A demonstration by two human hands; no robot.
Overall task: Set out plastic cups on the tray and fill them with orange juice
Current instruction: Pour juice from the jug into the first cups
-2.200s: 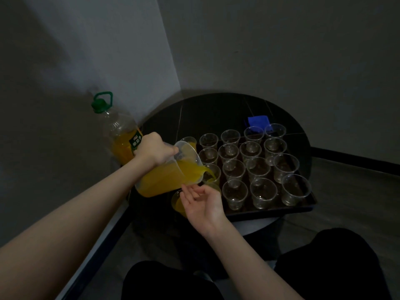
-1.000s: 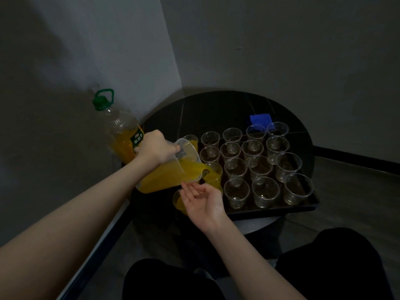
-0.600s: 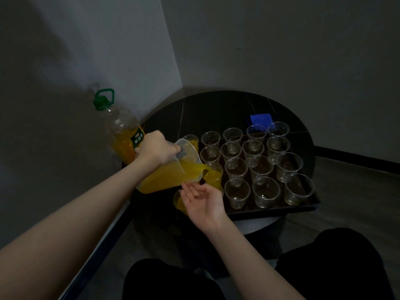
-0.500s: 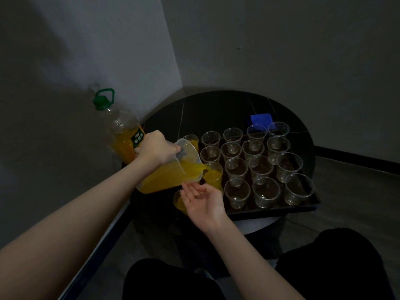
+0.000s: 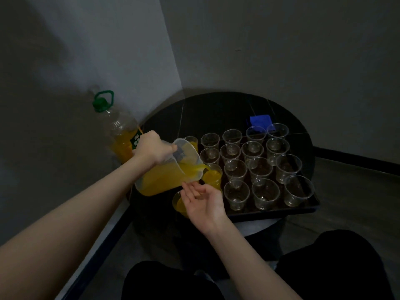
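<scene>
Twenty or so clear plastic cups point(image 5: 260, 169) stand in rows on a dark tray point(image 5: 311, 210), which sits on a round black table point(image 5: 216, 113) pushed into the corner of the room. Most of them look empty. The left hand point(image 5: 154, 149) is closed around the handle of a clear pitcher point(image 5: 168, 172) tilted toward the tray, its spout over the cup being filled point(image 5: 213, 176) in the tray's left column, and orange juice point(image 5: 158, 180) lies in the low side of the pitcher and runs off the lip into that cup, which already looks mostly full. The right hand point(image 5: 203, 202) floats just under and in front of the spout, palm up, fingers point(image 5: 190, 190) loosely spread and holding nothing. It is near the pitcher's underside, though I can't say whether it touches. Another filled cup point(image 5: 178, 203) sits at the near left corner, largely covered by that palm, so its rim and level are hard to read. A further cup holding juice point(image 5: 191, 141) peeks out behind the pitcher at the far left. Behind the left hand a big juice bottle point(image 5: 121, 131) with a green cap stands against the wall, its lower part blocked by the wrist. A blue object point(image 5: 260, 120) lies on the table past the far cups; the room is dim and I can't make out what it is. The person's dark-clad knees fill the bottom edge.
</scene>
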